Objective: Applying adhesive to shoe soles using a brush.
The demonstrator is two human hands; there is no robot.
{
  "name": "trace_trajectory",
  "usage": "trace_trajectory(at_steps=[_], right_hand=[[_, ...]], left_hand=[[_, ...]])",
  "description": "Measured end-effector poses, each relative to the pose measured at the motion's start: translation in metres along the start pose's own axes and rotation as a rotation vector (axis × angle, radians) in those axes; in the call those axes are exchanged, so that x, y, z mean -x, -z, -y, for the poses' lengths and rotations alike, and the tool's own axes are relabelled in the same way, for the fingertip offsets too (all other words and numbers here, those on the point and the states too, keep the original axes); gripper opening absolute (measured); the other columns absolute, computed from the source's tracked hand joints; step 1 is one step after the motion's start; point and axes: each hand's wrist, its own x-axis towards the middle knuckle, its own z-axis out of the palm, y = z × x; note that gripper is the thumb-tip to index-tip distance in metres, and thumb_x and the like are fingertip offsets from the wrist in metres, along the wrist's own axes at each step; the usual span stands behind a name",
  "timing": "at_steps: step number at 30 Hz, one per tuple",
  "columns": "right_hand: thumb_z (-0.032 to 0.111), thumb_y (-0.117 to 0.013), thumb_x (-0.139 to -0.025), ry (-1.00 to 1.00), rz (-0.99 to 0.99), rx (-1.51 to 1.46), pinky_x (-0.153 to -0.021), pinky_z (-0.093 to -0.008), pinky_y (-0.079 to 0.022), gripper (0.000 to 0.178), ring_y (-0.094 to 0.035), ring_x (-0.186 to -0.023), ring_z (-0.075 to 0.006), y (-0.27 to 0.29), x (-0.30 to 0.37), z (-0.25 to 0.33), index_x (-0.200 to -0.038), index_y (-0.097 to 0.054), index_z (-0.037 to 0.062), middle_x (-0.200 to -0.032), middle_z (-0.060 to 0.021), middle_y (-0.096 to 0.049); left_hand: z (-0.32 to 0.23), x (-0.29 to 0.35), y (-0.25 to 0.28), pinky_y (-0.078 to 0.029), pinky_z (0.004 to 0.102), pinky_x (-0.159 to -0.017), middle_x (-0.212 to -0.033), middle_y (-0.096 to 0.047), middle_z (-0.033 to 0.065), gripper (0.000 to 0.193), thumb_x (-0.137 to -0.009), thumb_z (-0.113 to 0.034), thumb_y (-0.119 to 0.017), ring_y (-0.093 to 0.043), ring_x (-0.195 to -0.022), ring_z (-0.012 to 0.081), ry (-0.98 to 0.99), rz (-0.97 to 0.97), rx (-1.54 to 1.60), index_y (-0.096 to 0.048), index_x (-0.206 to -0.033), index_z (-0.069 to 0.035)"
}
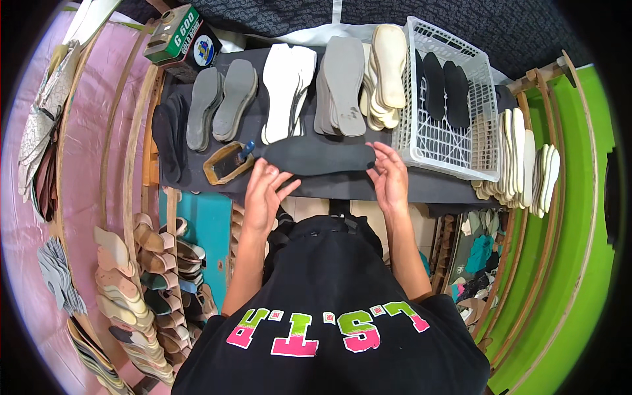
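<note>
A black insole (320, 157) lies crosswise between my two hands, just above the front of the dark-covered table. At its left end my left hand (264, 185) grips the edge between thumb and fingers. My right hand (390, 174) pinches the other end the same way. Just left of my left hand sits a glue container (222, 172) with a dark inside, and a blue-handled brush (247, 151) leans in it. Beyond the insole stand stacks of grey insoles (343, 79), white insoles (283, 85) and cream insoles (388, 66).
At the right a white plastic crate (454, 158) holds black insoles (434, 85). More grey insoles (234, 99) and a green and black can (184, 43) stand at the back left. Wooden racks with shoes (158, 263) flank my left side; light insoles (517, 158) fill a rack at right.
</note>
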Motion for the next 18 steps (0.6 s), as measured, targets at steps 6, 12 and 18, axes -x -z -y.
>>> trace_trajectory(at_steps=[6,12,18], right_hand=[[-0.005,-0.057,-0.093,-0.081,-0.030,0.292,-0.081,-0.0220,-0.049,0.041,-0.055,-0.086,-0.0030,0.040,-0.004,-0.021,-0.132,-0.065,0.0027,-0.144,-0.0118,-0.066],[-0.006,-0.061,-0.087,0.035,0.070,0.681,-0.104,-0.0341,-0.052,0.050,-0.064,-0.128,-0.0250,0.047,-0.010,-0.030,-0.137,-0.063,0.0001,-0.145,-0.0152,-0.064],[0.003,-0.068,-0.083,0.184,0.081,0.918,-0.119,-0.0457,-0.045,0.057,-0.057,-0.141,-0.0406,0.033,0.004,-0.042,-0.138,-0.059,-0.0010,-0.148,-0.0219,-0.061]], left_hand=[[0.056,-0.010,0.036,-0.052,0.0436,-0.109,-0.136,-0.062,0.0090,0.051,-0.109,-0.031,-0.058,-0.063,-0.128,0.0273,0.168,-0.253,-0.182,-0.052,-0.152,-0.005],[0.069,-0.034,0.057,-0.054,0.0396,-0.107,-0.140,-0.061,0.0150,0.065,-0.107,-0.032,-0.064,-0.065,-0.128,0.0257,0.163,-0.303,-0.446,-0.047,-0.158,0.003],[0.088,-0.052,0.090,-0.060,0.0342,-0.095,-0.134,-0.065,0.0176,0.053,-0.102,-0.017,-0.070,-0.071,-0.113,0.0218,0.103,-0.275,-0.475,-0.059,-0.148,0.008]])
